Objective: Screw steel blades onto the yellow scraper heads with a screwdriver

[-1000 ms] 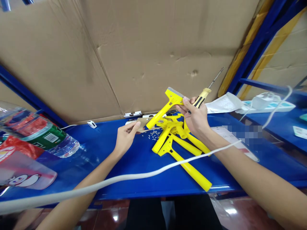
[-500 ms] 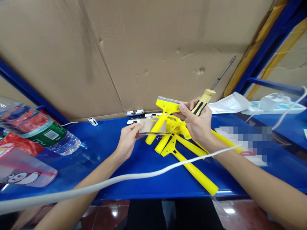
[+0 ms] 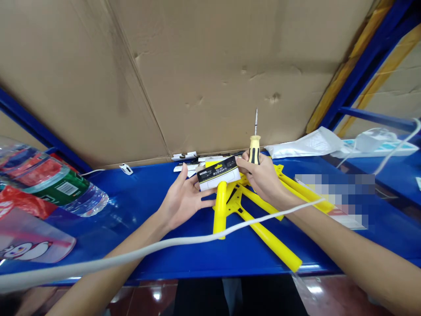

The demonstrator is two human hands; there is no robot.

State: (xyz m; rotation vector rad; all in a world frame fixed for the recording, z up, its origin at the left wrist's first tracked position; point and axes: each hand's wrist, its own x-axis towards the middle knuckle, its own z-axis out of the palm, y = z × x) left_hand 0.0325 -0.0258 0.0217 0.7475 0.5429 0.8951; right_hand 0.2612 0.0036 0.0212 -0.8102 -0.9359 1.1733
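- In the head view, your left hand [image 3: 177, 202] is open, with the fingers spread and the palm turned up; some fingertips are hidden behind the printed card [image 3: 219, 173].
- Your right hand [image 3: 263, 177] keeps two things: its fingers pinch the right end of this card and also grip the screwdriver [image 3: 255, 142], whose shaft points up.
- The yellow scraper [image 3: 219, 215] is between your hands, its handle pointing down toward you and crossing the card's lower edge.
- For this piece, card and scraper are together, but I cannot tell if the card is fastened; your work on it seems unfinished.
- The other yellow scrapers [image 3: 274, 241] lie in a loose heap on the blue tabletop [image 3: 184, 259]; I see no card on their visible parts, so these probably remain without one.
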